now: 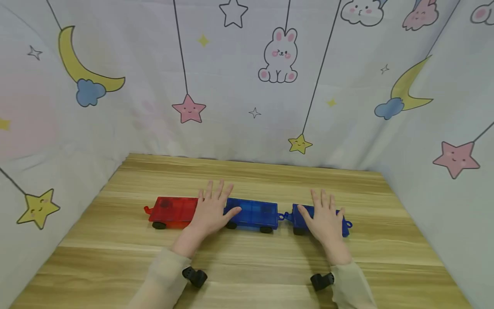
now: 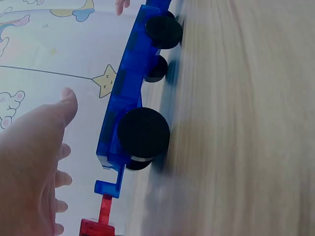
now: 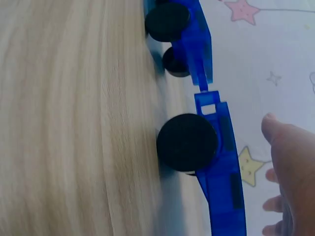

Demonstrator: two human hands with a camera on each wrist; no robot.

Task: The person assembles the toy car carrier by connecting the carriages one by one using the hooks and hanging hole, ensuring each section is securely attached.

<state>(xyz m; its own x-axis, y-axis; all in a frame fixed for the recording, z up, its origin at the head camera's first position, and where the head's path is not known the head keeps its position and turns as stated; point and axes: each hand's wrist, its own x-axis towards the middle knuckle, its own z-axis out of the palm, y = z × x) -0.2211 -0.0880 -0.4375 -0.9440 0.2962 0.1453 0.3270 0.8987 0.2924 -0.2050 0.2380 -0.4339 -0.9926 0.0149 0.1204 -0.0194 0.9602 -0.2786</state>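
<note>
A red translucent toy train car (image 1: 173, 209), a blue one (image 1: 252, 213) and a second blue one (image 1: 297, 219) stand in a row on their black wheels. My left hand (image 1: 210, 213) spreads over the joint between the red and middle cars, fingers extended and holding nothing. Over the right-hand blue car, my right hand (image 1: 325, 218) is spread as well, its palm hiding part of it. Both wrist views show a gap between thumb and car. In the left wrist view a red hook (image 2: 105, 210) meets the blue coupling (image 2: 109, 188). The blue cars' coupling (image 3: 206, 101) shows in the right wrist view.
The cars stand on a wood-grain table (image 1: 251, 266). A white cloth (image 1: 239, 137) printed with stars, moons and rabbits hangs behind it and along both sides. Each wrist carries a small black device (image 1: 196, 277).
</note>
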